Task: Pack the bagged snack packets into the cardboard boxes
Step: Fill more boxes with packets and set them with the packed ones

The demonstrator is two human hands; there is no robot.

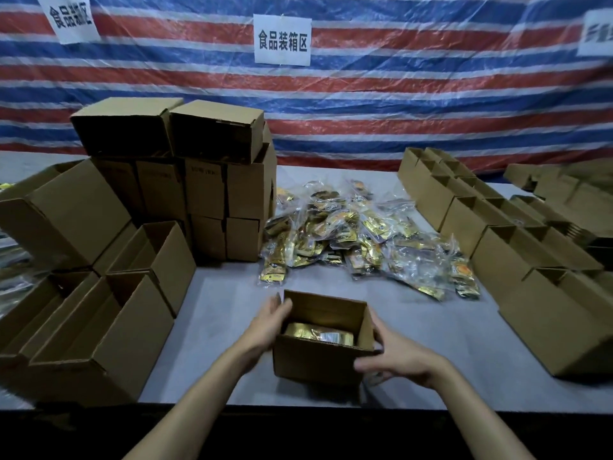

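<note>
A small open cardboard box [315, 363] stands near the table's front edge. Inside it lies a bagged gold snack packet [315, 333]. My left hand [270, 322] holds the box's left wall, fingers curled over the rim. My right hand [393, 356] grips the box's right front corner, thumb on the right wall and fingers across the front. Behind the box, a loose pile of bagged snack packets [361, 237] in clear plastic spreads over the middle of the table.
Stacked cardboard boxes [205, 190] rise at the back left, with open boxes [99, 333] lying on their sides at the front left. A row of open upright boxes [517, 250] lines the right side. Grey table [215, 327]; striped tarp behind.
</note>
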